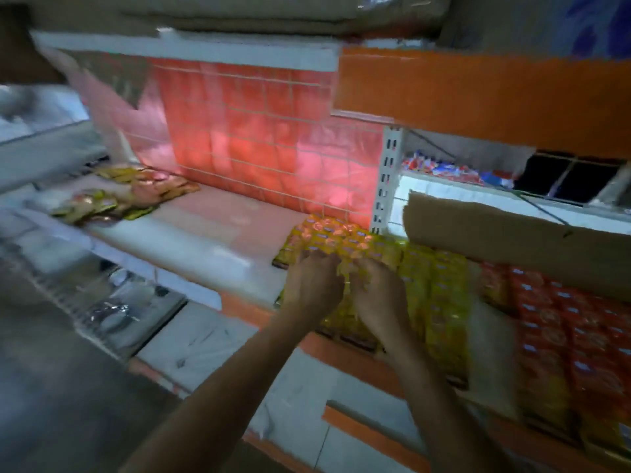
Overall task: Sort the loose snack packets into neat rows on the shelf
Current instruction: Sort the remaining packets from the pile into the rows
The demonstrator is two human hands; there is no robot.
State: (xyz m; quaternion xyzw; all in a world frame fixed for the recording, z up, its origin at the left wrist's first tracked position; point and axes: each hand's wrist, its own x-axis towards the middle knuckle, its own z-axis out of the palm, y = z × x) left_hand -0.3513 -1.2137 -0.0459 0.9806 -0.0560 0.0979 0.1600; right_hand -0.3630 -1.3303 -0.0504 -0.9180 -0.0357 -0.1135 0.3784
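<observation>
Red tiled wall [259, 131] behind; orange panel [478, 93] upper right; white slotted upright [387, 179]; dim light.

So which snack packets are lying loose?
The yellow pile at the far left of the shelf, jumbled; the yellow rows and orange rows stand lined up.
</observation>
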